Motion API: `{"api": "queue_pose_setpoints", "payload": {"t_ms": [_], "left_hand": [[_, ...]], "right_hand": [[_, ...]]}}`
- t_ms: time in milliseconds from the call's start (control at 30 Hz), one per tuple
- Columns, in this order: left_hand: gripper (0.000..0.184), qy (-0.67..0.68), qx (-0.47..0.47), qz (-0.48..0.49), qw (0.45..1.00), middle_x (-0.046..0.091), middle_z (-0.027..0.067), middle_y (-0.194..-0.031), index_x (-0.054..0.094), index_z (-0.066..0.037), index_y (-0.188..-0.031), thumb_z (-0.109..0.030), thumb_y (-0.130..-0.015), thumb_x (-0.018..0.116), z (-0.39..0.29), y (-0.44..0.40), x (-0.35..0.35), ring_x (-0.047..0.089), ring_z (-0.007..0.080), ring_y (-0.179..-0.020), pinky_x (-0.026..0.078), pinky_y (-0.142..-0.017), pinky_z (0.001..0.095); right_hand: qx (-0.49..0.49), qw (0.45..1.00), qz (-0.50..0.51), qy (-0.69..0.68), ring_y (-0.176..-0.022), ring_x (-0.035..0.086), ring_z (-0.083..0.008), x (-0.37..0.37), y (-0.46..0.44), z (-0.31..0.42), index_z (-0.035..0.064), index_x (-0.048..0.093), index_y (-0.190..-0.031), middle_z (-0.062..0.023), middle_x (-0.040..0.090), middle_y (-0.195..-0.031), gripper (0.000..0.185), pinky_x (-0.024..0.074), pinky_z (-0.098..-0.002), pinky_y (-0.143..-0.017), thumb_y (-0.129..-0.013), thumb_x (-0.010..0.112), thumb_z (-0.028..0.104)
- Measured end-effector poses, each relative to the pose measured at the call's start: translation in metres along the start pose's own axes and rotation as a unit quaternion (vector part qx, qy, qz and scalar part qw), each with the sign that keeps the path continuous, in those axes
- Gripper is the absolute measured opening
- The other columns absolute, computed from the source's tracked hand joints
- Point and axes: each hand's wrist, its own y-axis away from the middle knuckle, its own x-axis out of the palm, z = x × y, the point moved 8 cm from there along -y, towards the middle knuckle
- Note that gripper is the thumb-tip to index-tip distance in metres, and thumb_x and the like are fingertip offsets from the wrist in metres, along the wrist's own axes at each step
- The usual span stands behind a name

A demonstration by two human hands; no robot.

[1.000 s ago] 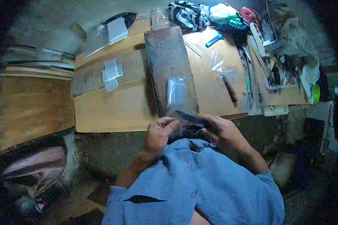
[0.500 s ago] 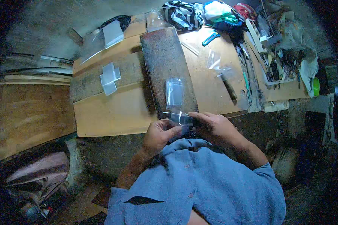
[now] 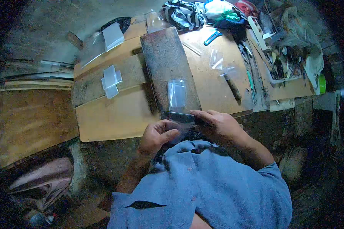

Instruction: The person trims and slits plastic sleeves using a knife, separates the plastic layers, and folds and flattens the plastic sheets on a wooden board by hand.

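Close to my body, at the near end of a dark wooden board point(image 3: 168, 57), my left hand point(image 3: 158, 135) pinches the left side of a thin clear plastic piece point(image 3: 183, 119). My right hand point(image 3: 219, 126) has its fingers closed on the right side of the same piece. A dark edge runs along the top of the piece between the hands. Just beyond them, a stack of clear plastic sheets point(image 3: 177, 93) lies on the board. What lies under the right palm is hidden.
Crossed translucent pieces point(image 3: 111, 81) lie left on a plank, with white sheets point(image 3: 113, 36) behind. A blue cutter point(image 3: 213, 37), clear scraps point(image 3: 216, 60) and a dark rod point(image 3: 232, 89) lie right. Bags point(image 3: 183, 14) and a tool tray point(image 3: 286, 78) stand farther back and right.
The plastic piece has tilted and now shows its dark edge nearly level. My left hand has shifted slightly left and down. The whole view has shifted a little.
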Motion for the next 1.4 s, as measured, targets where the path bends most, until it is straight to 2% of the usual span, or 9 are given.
{"api": "queue_pose_setpoints", "payload": {"t_ms": [100, 467, 533, 567, 700, 800, 933, 1033, 1400], "left_hand": [[0.014, -0.155, 0.007, 0.004, 0.988, 0.066, 0.0032, -0.081, 0.065, 0.001, -0.090, -0.010, -0.082, 0.066, 0.000, -0.008, 0.003, 0.059, 0.0106, -0.075, 0.048, -0.072, 0.0254], [0.010, -0.181, -0.035, 0.051, 0.982, 0.064, 0.0026, -0.071, 0.067, 0.000, -0.080, -0.010, -0.080, 0.068, 0.015, 0.001, 0.001, 0.057, 0.0086, -0.064, 0.046, -0.060, 0.0237], [0.011, -0.171, -0.044, 0.069, 0.982, 0.064, 0.0030, -0.072, 0.066, 0.000, -0.079, -0.010, -0.081, 0.067, 0.020, 0.001, -0.001, 0.057, 0.0088, -0.065, 0.046, -0.061, 0.0237], [0.011, -0.145, -0.030, 0.031, 0.989, 0.064, 0.0032, -0.072, 0.066, 0.001, -0.080, -0.010, -0.082, 0.067, 0.018, 0.000, -0.006, 0.057, 0.0091, -0.065, 0.046, -0.061, 0.0236], [0.010, -0.063, 0.056, -0.039, 0.996, 0.065, 0.0038, -0.075, 0.066, 0.001, -0.085, -0.009, -0.085, 0.064, 0.007, -0.009, -0.005, 0.059, 0.0093, -0.069, 0.047, -0.065, 0.0234], [0.009, -0.011, 0.106, -0.070, 0.992, 0.066, 0.0047, -0.080, 0.065, 0.000, -0.089, -0.009, -0.085, 0.064, -0.002, -0.014, -0.003, 0.060, 0.0098, -0.073, 0.049, -0.069, 0.0242], [0.009, 0.013, 0.110, -0.083, 0.990, 0.066, 0.0058, -0.080, 0.065, 0.000, -0.089, -0.008, -0.085, 0.063, -0.005, -0.006, -0.010, 0.061, 0.0117, -0.072, 0.050, -0.069, 0.0249], [0.009, 0.017, 0.097, -0.075, 0.992, 0.066, 0.0063, -0.080, 0.064, 0.000, -0.089, -0.007, -0.085, 0.063, 0.007, -0.003, -0.021, 0.062, 0.0124, -0.072, 0.051, -0.067, 0.0252], [0.011, 0.057, 0.158, -0.165, 0.972, 0.067, 0.0104, -0.077, 0.064, 0.001, -0.091, -0.006, -0.083, 0.064, 0.002, 0.002, -0.040, 0.062, 0.0150, -0.063, 0.053, -0.061, 0.0266]], "right_hand": [[-0.008, 1.000, 0.013, 0.017, -0.087, 0.061, -0.0363, 0.006, -0.001, 0.000, 0.0229, 0.042, -0.131, -0.0156, 0.059, -0.098, 0.051, 0.0497, -0.0455, -0.070, -0.083, 0.060, 0.031], [0.022, 0.986, 0.080, 0.144, -0.083, 0.063, -0.0343, -0.009, -0.004, -0.006, 0.0227, 0.043, -0.130, -0.0135, 0.061, -0.098, 0.048, 0.0507, -0.0418, -0.068, -0.085, 0.059, 0.031], [0.062, 0.974, -0.206, -0.072, -0.083, 0.063, -0.0188, -0.049, -0.002, -0.028, 0.0125, 0.052, -0.122, -0.0123, 0.062, -0.095, 0.038, 0.0505, -0.0328, -0.074, -0.086, 0.061, 0.015], [0.075, 0.966, -0.215, -0.124, -0.085, 0.059, -0.0119, -0.052, -0.004, -0.033, 0.0054, 0.053, -0.117, -0.0097, 0.062, -0.093, 0.034, 0.0482, -0.0282, -0.078, -0.085, 0.062, 0.009], [0.022, 0.952, -0.010, -0.306, -0.086, 0.058, -0.0118, 0.011, -0.014, -0.032, -0.0016, 0.056, -0.107, -0.0056, 0.060, -0.094, 0.029, 0.0475, -0.0268, -0.077, -0.082, 0.066, 0.008], [-0.014, 0.874, 0.071, -0.480, -0.079, 0.056, -0.0093, 0.051, -0.022, -0.001, 0.0011, 0.059, -0.097, -0.0009, 0.059, -0.083, 0.021, 0.0465, -0.0249, -0.072, -0.080, 0.069, 0.011], [0.060, 0.883, 0.085, -0.457, -0.073, 0.053, -0.0070, 0.050, -0.025, 0.001, 0.0029, 0.058, -0.090, 0.0016, 0.058, -0.077, 0.013, 0.0443, -0.0231, -0.065, -0.083, 0.067, 0.010], [0.061, 0.848, -0.003, -0.527, -0.068, 0.051, -0.0052, 0.036, -0.026, -0.011, 0.0041, 0.057, -0.087, 0.0024, 0.056, -0.076, 0.012, 0.0411, -0.0207, -0.059, -0.084, 0.066, 0.010], [0.137, 0.838, -0.007, -0.528, -0.074, 0.056, -0.0078, 0.040, -0.025, -0.006, 0.0014, 0.060, -0.091, -0.0015, 0.062, -0.081, 0.015, 0.0451, -0.0224, -0.067, -0.079, 0.069, 0.006]]}}
